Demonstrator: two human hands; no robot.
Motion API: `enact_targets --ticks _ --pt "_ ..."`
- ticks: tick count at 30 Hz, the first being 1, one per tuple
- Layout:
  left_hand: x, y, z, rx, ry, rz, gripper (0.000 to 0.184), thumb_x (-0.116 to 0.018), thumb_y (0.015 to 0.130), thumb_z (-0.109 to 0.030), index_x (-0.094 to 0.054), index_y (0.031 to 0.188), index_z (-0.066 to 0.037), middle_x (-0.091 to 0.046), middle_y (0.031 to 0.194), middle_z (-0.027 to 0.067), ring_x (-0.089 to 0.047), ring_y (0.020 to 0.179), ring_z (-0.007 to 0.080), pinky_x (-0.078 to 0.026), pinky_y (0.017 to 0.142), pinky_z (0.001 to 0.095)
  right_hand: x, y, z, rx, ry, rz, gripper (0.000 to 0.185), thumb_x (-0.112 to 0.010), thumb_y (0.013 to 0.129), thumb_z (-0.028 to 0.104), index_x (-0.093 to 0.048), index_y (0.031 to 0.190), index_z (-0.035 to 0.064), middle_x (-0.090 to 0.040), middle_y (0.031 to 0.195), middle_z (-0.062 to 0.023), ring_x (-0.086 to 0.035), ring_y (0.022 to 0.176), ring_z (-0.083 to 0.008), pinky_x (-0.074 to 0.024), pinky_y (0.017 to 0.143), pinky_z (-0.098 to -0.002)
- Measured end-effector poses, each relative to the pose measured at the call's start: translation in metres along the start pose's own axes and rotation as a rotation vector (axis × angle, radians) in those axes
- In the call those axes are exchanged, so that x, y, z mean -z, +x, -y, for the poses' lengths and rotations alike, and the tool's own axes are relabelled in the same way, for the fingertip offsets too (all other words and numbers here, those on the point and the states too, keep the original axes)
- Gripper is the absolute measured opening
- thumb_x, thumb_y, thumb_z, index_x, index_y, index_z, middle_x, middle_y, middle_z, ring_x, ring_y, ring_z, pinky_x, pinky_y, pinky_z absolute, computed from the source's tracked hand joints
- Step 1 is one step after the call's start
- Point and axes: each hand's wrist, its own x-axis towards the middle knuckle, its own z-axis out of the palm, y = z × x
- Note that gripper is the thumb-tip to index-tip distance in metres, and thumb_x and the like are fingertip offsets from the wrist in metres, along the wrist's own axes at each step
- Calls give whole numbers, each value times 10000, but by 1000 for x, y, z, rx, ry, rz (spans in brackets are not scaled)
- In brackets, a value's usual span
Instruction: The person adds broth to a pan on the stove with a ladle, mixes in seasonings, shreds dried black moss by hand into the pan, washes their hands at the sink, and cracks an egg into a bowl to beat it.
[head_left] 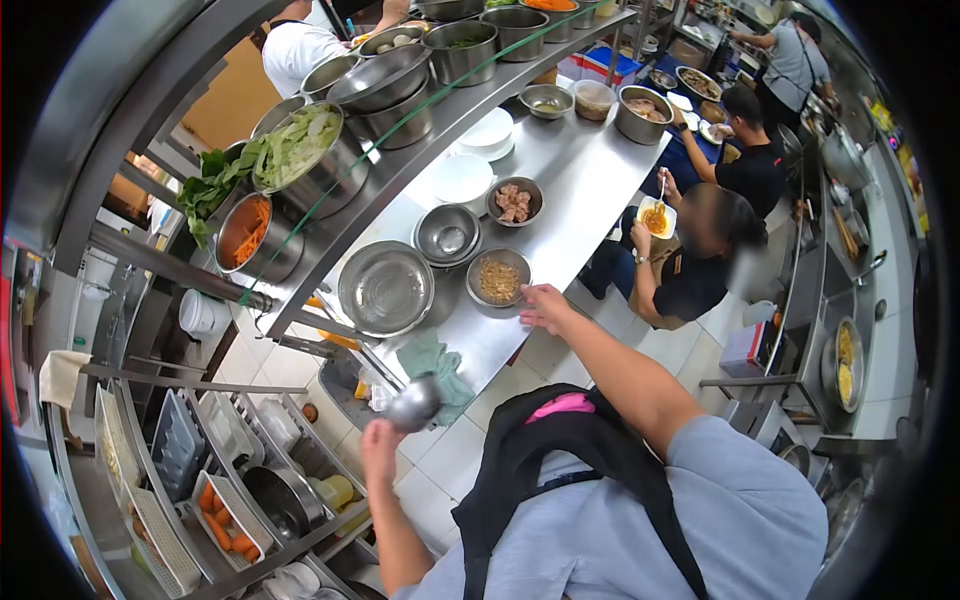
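Observation:
At the lower left, my left hand [380, 450] is closed at the edge of a shiny rounded metal bowl [415, 403]. A bar or handle runs up behind this bowl; I cannot tell whether it belongs to it. My right hand [546, 307] has its fingers stretched out beside the rim of a small metal bowl of chopped brown bits [499, 279]. Around that bowl stand a bowl of pink meat pieces [514, 202], stacked metal bowls [447, 235] and a wide metal basin [386, 289]. A green cloth [438, 365] lies at the counter's near corner.
Above the steel counter [590, 190], a shelf [400, 165] carries pots of vegetables. White plates [463, 178] sit under it. To the right, a seated person [690, 265] holds a food dish [656, 217]; other people are farther back. A rack with carrots [222, 520] stands lower left.

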Motion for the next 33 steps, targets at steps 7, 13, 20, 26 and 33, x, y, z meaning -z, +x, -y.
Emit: enact_targets --ticks 7,13,20,26,33 --pt "-143 28 -14 -603 805 303 165 -736 784 -34 -663 930 -15 -647 932 126 -645 814 268 -517 745 347 10 8 15 41 82 22 195 -625 860 90 -448 931 131 -506 927 -60 -610 758 -269 -610 726 -424" --pt "-198 71 10 -659 939 241 304 -677 792 7 -642 1092 -26 -620 1122 161 -603 1041 356 -490 906 405 73 -16 82 115 221 113 170 -605 850 60 -464 911 134 -508 875 -50 -603 689 -252 -610 684 -416" --pt "-279 91 -62 -585 963 176 404 -609 808 11 -619 1209 -43 -608 1215 178 -618 1066 358 -521 889 406 171 43 175 192 242 18 160 -599 857 74 -460 926 115 -542 924 -92 -637 704 -293 -601 637 -418" --pt "-445 135 -241 -1038 968 471 325 -657 804 11 -683 1116 -79 -689 994 127 -662 904 307 -517 787 383 212 152 209 94 238 -50 199 -599 828 57 -437 928 115 -573 816 -124 -655 650 -303 -586 565 -406" --pt "-669 226 -449 -1285 1249 212 182 -575 918 -146 -716 1000 -66 -691 844 165 -657 788 347 -521 722 418 193 200 213 38 230 69 250 -659 879 151 -437 996 139 -589 884 -109 -680 674 -260 -592 528 -383"
